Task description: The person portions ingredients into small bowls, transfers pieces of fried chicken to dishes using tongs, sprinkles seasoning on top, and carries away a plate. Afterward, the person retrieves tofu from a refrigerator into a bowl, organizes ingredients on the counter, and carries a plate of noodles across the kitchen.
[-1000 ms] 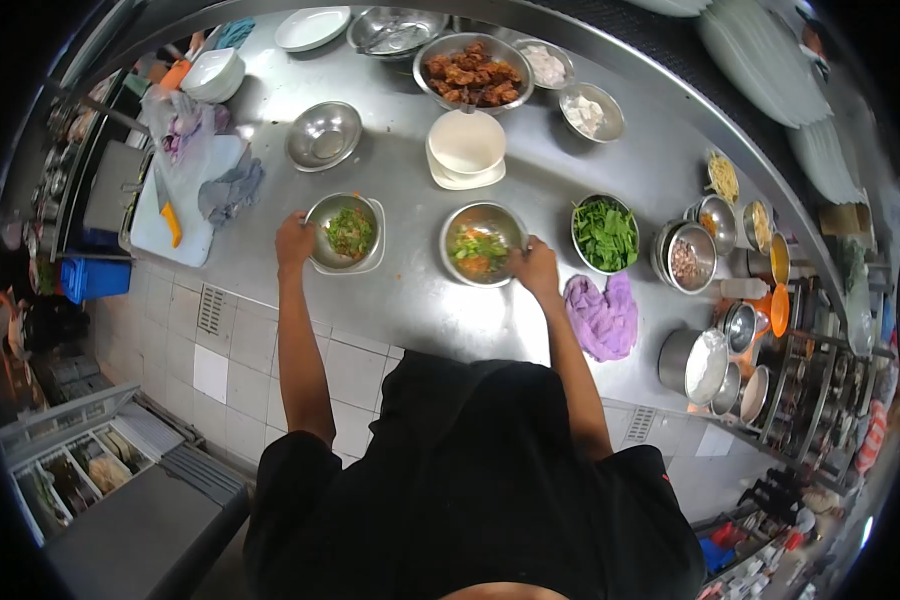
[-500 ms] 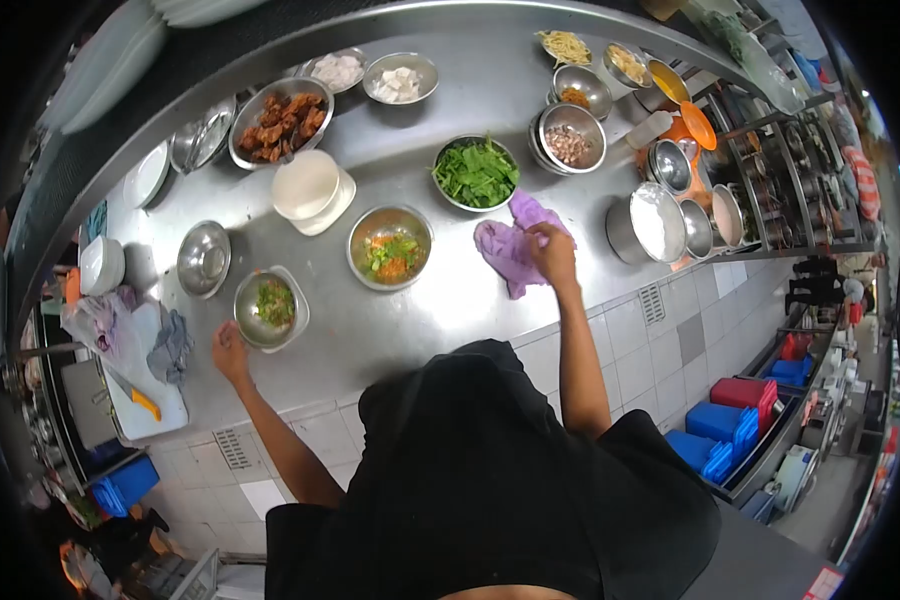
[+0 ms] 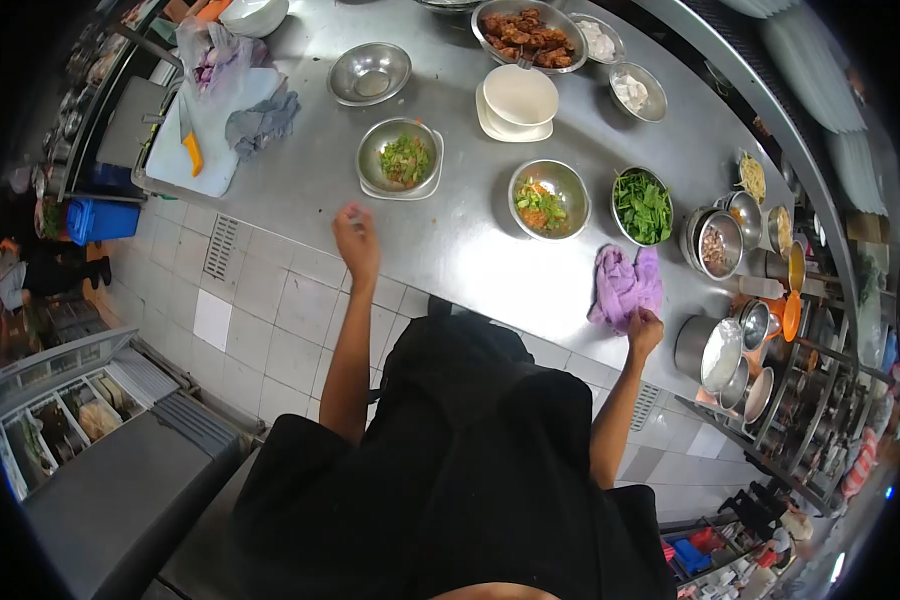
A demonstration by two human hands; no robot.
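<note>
My right hand (image 3: 645, 330) is closed on the lower right corner of a purple cloth (image 3: 625, 284) lying on the steel table (image 3: 470, 255). My left hand (image 3: 356, 232) hovers by the table's front edge, fingers apart and holding nothing. Just beyond it, a metal bowl of chopped greens (image 3: 402, 158) rests on a white container. Between the hands, farther back, is a metal bowl with greens and orange bits (image 3: 547, 202). A bowl of leafy greens (image 3: 642, 207) stands right behind the cloth.
On the left, a knife with an orange handle (image 3: 192, 152) lies on a white board (image 3: 165, 168) beside a grey cloth (image 3: 261, 122). Fried pieces fill a large bowl (image 3: 523, 40) at the back. A pot (image 3: 698, 349) and several bowls line the right end.
My right hand went from the bowl with orange bits to the purple cloth, then to its near corner. My left hand let go of the chopped-greens bowl and drew back. The view has turned.
</note>
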